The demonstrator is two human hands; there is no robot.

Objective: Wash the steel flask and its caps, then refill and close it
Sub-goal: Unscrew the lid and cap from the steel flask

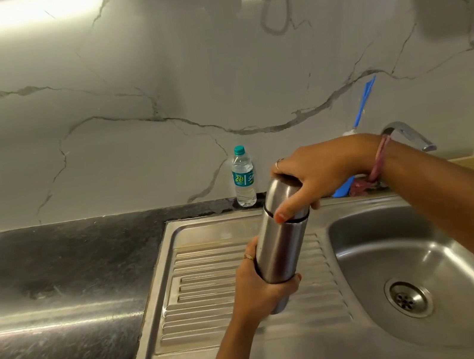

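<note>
The steel sink [327, 349] is my landmark: its ribbed draining board lies to the left of the bowl, and the drain [408, 298] sits low in the bowl. Left of the sink runs the dark stone counter [46, 305], and behind the sink rises the veined marble wall [150, 84]. The tap [408, 134] curves out above the sink's back rim, on the bowl side. I hold the steel flask [281, 247] above the draining board, tilted with its top leaning away to the right. My left hand [263, 290] is wrapped around the flask's lower end. My right hand [319, 172] is curled over the outer cap [284, 195] at the top, thumb lying down across the seam between cap and body. A small water bottle [243, 176] with a teal lid stands on the counter just behind the sink's back rim. A blue-handled brush [364, 103] leans on the wall behind the sink, near the tap.
</note>
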